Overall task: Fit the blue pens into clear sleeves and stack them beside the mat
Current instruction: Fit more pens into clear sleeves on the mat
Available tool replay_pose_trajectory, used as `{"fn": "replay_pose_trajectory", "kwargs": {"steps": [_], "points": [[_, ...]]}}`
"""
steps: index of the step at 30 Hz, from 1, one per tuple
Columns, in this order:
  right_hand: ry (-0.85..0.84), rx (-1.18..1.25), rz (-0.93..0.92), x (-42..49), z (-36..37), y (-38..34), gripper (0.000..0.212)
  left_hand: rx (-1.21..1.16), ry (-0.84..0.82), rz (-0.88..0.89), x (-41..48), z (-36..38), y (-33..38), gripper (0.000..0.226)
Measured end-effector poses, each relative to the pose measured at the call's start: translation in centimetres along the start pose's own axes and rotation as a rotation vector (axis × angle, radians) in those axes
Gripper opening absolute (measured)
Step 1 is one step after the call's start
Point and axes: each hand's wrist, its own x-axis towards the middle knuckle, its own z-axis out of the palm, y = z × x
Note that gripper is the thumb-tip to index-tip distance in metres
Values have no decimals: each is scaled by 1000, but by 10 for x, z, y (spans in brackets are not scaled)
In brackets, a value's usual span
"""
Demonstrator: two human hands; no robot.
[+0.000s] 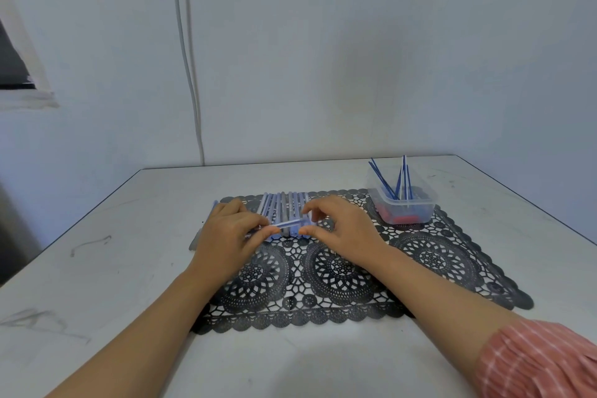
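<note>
- Centre frame, both hands are over the far half of the black lace mat (429, 255) with one piece held crosswise between them.
- The left hand (226, 233) has its fingers curled, pinching the left end of a clear sleeve (292, 223) with a blue pen (280, 226) showing inside.
- The right hand (342, 229) has thumb and forefinger bent round the sleeve's right end. It looks like a light pinch.
- Step in hand, I'd say: seating this pen fully in its sleeve.
- Just behind, a row of sleeved pens (284, 202) lies side by side on the mat, not beside it.
- At the mat's upper right, a clear tub (420, 207) holds loose blue pens (384, 181) standing on end, so plenty is left to do.
- Next move calls for a straight push along the sleeve, then a carry left onto the bare table (113, 268). A grey shape (193, 244) lies there, too blurred to name.
</note>
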Motion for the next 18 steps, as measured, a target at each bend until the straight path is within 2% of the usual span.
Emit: {"fn": "replay_pose_trajectory", "kwargs": {"steps": [5, 11, 15, 18], "points": [[32, -4, -12, 1, 4, 3, 13, 11, -14, 14, 0, 1, 0, 42], [9, -35, -10, 1, 4, 1, 31, 25, -7, 24, 0, 0, 1, 38], [3, -45, -17, 0, 1, -2, 25, 16, -1, 19, 0, -1, 0, 38], [17, -26, -16, 0, 3, 0, 12, 19, -1, 32, 0, 0, 0, 39]]}}
